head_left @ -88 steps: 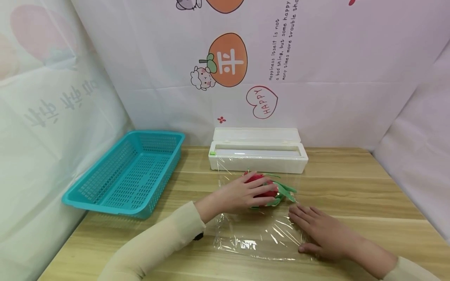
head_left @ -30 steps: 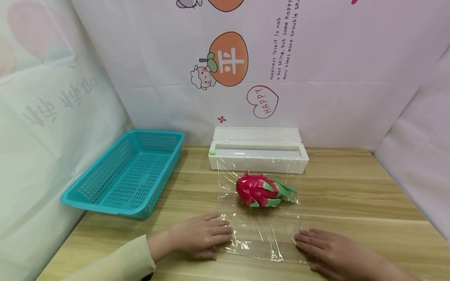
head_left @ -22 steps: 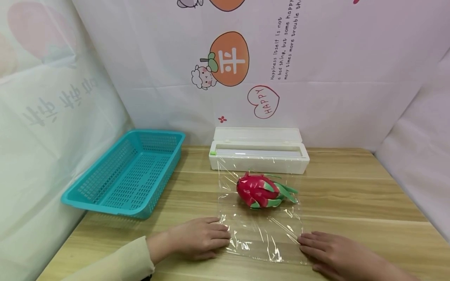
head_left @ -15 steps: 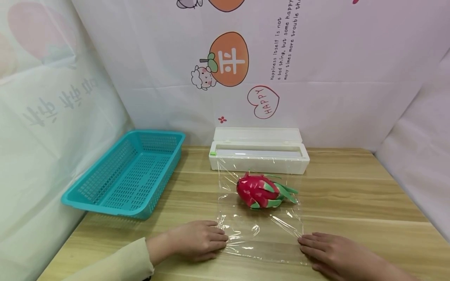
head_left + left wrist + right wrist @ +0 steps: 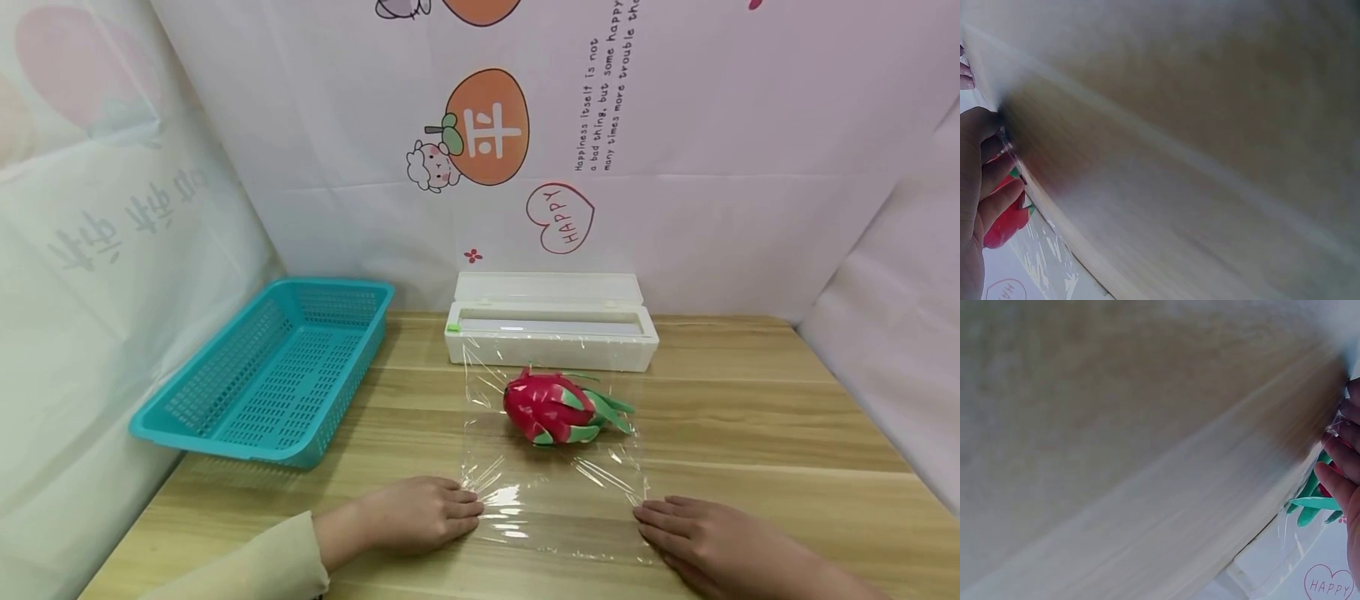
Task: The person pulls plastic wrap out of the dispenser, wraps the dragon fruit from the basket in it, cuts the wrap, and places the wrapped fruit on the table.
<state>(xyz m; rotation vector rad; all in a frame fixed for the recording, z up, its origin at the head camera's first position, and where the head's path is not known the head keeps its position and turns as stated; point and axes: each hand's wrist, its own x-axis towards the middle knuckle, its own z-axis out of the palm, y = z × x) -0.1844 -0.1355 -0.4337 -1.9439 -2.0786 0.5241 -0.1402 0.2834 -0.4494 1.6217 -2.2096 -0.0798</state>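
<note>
A red and green dragon fruit lies on a sheet of clear plastic wrap that stretches from the white wrap dispenser towards me. At the sheet's near left edge, my left hand pinches the wrap, and creases fan out from its fingertips. Across from it, my right hand grips the near right edge in the same way. The left wrist view shows bent fingers by the film, with the dragon fruit beyond them. Film also shows between the fingers in the right wrist view.
A blue-green plastic basket stands on the left of the wooden table. The dispenser's lid is raised against the printed white backdrop. White cloth hangs at both sides.
My left hand has left the dragon fruit and come back to the wrap's near left edge. My right hand has moved nearer to me along the right edge. Creases now spread from the left fingertips.
</note>
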